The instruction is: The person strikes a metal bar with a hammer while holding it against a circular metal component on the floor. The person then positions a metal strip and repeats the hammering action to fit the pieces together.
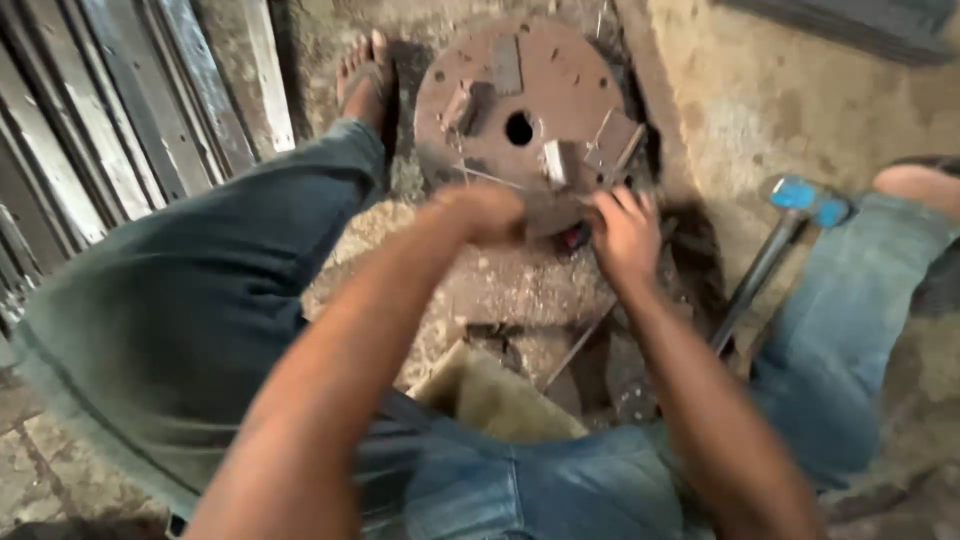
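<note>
**rigwatcher:** Head view, going left to right. Metal slats (110, 110) lean at about 10 o'clock, then my left leg in dark trousers (200, 300) runs up to a sandalled foot (365, 75) at 11. Dead centre at 12 sits the rusty steel disc (525, 110), flat on the dirt floor (780, 110), hole in the middle, small blocks and thin rods welded or lying on its face. My left hand (485, 212) is curled into a fist at the disc's near edge, too blurred to tell whether anything's in it. My right hand (625, 232) has its fingers bunched on a thin metal rod (625, 160) at the disc's near-right rim.

**scrapyard_dan:** How's that disc going to handle?

**rigwatcher:** Heavy and dead stiff, I'd guess, with rough rust, so no slipping but nasty edges. I'd grip it by the outer rim or hook the centre hole, not those little blocks. The rods look springy and light, fine to pinch.

**scrapyard_dan:** Anything in the way?

**rigwatcher:** A hammer with a blue head (805, 200) lies at 2 o'clock, handle running down toward my right knee (850, 330). Loose rods and scrap (575, 350) are below the disc at 6, plus a folded bit of cardboard (490, 395) near my lap. Both legs box the disc in.
</note>
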